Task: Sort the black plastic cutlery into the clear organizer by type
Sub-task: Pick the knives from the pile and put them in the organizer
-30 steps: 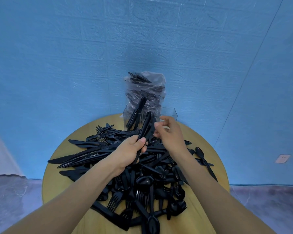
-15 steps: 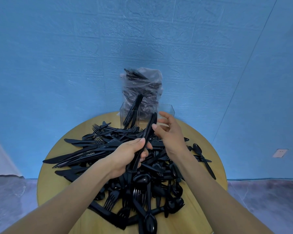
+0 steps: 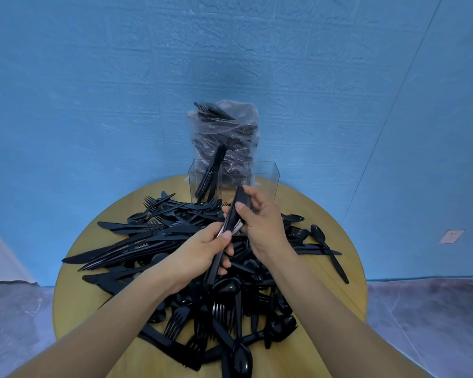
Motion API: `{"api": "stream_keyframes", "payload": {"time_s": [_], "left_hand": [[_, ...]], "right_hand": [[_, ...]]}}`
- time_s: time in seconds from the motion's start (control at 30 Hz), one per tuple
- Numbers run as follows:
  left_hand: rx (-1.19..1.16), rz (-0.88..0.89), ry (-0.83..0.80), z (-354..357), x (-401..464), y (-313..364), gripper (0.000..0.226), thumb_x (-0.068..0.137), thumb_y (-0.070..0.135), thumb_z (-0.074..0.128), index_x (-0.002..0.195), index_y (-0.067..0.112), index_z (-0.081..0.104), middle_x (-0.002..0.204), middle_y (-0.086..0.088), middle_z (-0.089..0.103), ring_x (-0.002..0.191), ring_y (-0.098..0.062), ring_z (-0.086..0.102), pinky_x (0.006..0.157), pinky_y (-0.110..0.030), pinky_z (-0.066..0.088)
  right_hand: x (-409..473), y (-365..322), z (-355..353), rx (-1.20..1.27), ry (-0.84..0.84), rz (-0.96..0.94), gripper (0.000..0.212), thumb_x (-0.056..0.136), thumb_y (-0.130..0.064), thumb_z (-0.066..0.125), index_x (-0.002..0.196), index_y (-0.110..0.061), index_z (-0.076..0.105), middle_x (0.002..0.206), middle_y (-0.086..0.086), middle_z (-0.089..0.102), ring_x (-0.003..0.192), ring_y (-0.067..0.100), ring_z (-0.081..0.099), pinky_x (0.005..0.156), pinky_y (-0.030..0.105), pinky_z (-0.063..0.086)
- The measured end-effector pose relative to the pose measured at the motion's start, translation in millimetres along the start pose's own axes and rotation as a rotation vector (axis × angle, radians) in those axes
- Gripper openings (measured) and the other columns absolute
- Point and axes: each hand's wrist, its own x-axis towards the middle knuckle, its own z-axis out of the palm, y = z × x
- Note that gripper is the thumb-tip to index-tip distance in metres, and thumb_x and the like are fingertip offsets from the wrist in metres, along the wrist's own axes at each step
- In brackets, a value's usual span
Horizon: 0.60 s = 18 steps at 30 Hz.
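Note:
A heap of black plastic forks, knives and spoons [image 3: 202, 290] covers the round wooden table [image 3: 74, 301]. Above the heap, both hands hold a small bundle of black knives [image 3: 231, 222], tilted up toward the organizer. My left hand [image 3: 202, 252] grips the bundle's lower handles. My right hand [image 3: 260, 222] pinches its upper end between thumb and fingers. The clear organizer [image 3: 265, 178] stands at the table's far edge; its left compartment holds several upright knives [image 3: 210, 175], and the right compartment looks empty.
A clear plastic bag of more black cutlery [image 3: 225, 132] stands behind the organizer against the blue wall. A lone spoon [image 3: 328, 249] lies at the table's right side. Bare wood shows along the left and right rims.
The bundle has dropped lower and nearer to me. My right hand has closed its thumb and fingers on the bundle's upper end; my left hand keeps its grip lower down.

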Motion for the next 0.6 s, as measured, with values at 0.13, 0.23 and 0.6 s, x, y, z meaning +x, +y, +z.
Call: {"api": "stream_keyframes", "payload": {"time_s": [0.13,0.23,0.6], "left_hand": [[0.103,0.08,0.075,0.0,1.4,-9.8,0.017,0.102,0.016,0.033,0.095,0.016,0.048,0.071,0.002,0.043,0.048,-0.003,0.039,0.046,-0.019,0.037],[0.055,0.061,0.211,-8.3,1.6,-13.5,0.022,0.103,0.018,0.031,0.11,0.018,0.052,0.069,0.003,0.039,0.046,-0.002,0.033,0.043,-0.017,0.028],[0.037,0.022,0.347,-33.0,7.6,-22.8,0.024,0.103,0.02,0.03,0.113,0.02,0.052,0.07,0.002,0.039,0.046,-0.004,0.032,0.045,-0.018,0.026]], "right_hand": [[-0.2,4.7,3.7,0.009,-0.04,0.063,0.03,0.097,0.002,0.041,0.114,-0.019,0.054,0.106,0.004,0.063,0.091,0.013,0.066,0.083,0.033,0.055],[2.5,5.1,-12.3,-0.38,-0.031,0.068,0.033,0.099,-0.009,0.042,0.131,-0.017,0.048,0.118,-0.001,0.06,0.109,0.011,0.057,0.096,0.027,0.046],[19.5,20.5,-49.3,-1.429,-0.322,0.006,0.046,0.092,-0.034,0.058,0.135,-0.024,0.047,0.139,0.002,0.041,0.129,0.023,0.035,0.107,0.038,0.027]]}}
